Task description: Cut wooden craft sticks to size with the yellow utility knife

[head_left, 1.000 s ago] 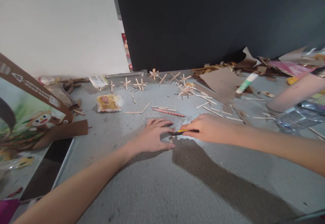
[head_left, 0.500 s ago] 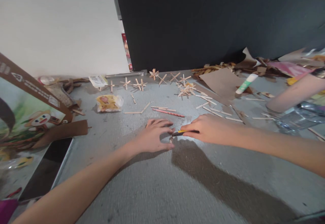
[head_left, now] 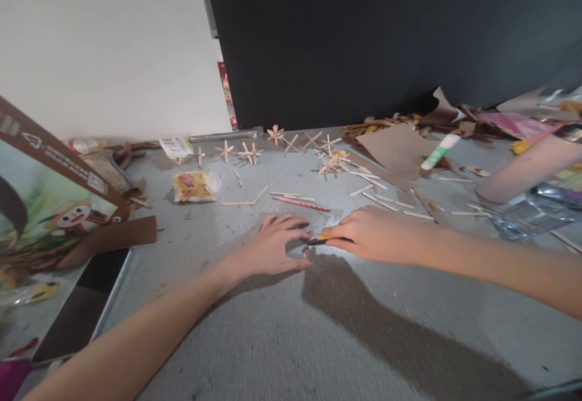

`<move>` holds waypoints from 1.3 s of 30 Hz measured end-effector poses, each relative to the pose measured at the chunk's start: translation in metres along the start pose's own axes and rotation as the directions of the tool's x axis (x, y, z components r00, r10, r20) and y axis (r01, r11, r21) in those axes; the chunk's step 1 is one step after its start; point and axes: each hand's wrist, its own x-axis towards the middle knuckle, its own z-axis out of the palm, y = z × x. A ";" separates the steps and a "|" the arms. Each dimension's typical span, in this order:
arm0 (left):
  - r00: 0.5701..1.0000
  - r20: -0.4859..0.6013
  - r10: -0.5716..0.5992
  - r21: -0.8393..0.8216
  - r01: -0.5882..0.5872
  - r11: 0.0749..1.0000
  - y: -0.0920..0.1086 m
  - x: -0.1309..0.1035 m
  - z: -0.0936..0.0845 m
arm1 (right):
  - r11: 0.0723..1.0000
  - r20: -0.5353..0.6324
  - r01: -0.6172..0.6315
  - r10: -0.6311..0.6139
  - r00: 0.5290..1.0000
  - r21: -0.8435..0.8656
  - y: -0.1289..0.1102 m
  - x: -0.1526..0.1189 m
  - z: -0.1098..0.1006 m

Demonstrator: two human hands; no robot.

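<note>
My right hand (head_left: 366, 234) is closed around a black and yellow utility knife (head_left: 322, 239), its tip pointing left. Low over the grey surface, my left hand (head_left: 275, 246) curves its thumb and fingers about a short wooden stick (head_left: 305, 252), pinning it down. The knife's tip meets the stick between the left thumb and fingertips; the exact contact is too small to make out. Just beyond both hands lie a red patterned pencil (head_left: 302, 204) and several loose wooden sticks (head_left: 291, 196).
Several stick stars and crosses (head_left: 248, 152) stand along the back. On the right are a glue stick (head_left: 440, 151), cardboard (head_left: 395, 152), a pale cylinder (head_left: 527, 164) and a clear plastic container (head_left: 536, 210). A phone (head_left: 82, 304), a printed box (head_left: 59, 188) and a snack packet (head_left: 195, 187) are leftward.
My right hand has shifted very slightly, tilting the knife a little. My left hand stays in place around the stick.
</note>
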 end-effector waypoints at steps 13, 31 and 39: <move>1.000 0.016 0.003 -0.006 -0.003 1.000 0.002 0.000 -0.003 | 0.886 0.064 0.203 -0.195 0.979 -0.417 -0.003 0.001 -0.005; 1.000 0.008 0.007 -0.005 -0.007 1.000 0.001 0.000 -0.002 | 0.976 -0.014 0.125 -0.130 0.991 -0.178 0.007 0.001 0.000; 1.000 0.016 0.009 -0.017 -0.008 1.000 0.001 0.000 -0.003 | 0.976 -0.012 0.125 -0.129 0.992 -0.179 0.004 0.002 0.000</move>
